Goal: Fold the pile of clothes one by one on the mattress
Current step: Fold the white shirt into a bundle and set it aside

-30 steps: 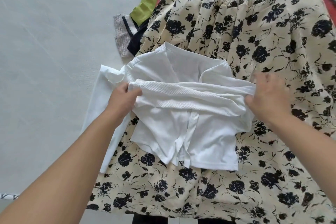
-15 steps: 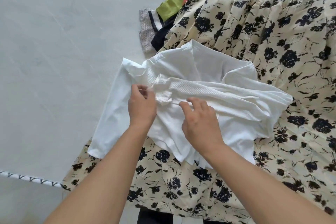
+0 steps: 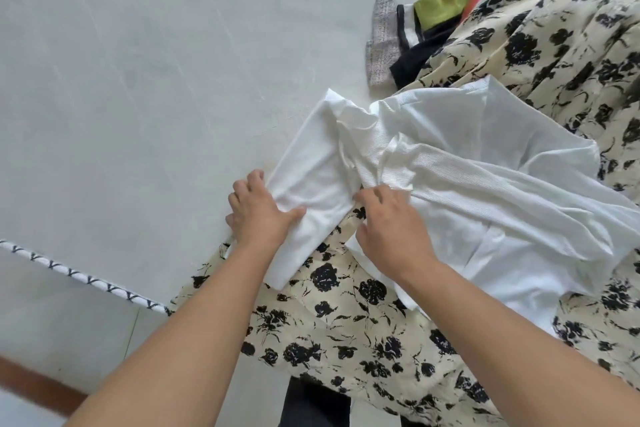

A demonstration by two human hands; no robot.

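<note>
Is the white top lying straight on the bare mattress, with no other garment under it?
No. Most of the white top rests on the floral dress; only its sleeve reaches the mattress.

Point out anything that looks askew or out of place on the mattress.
The white top is bunched and wrinkled, lying crooked on the floral dress, with one sleeve trailing onto the bare mattress. The left hand grips that sleeve; the right hand pinches the crumpled middle. Nothing looks damaged.
</note>
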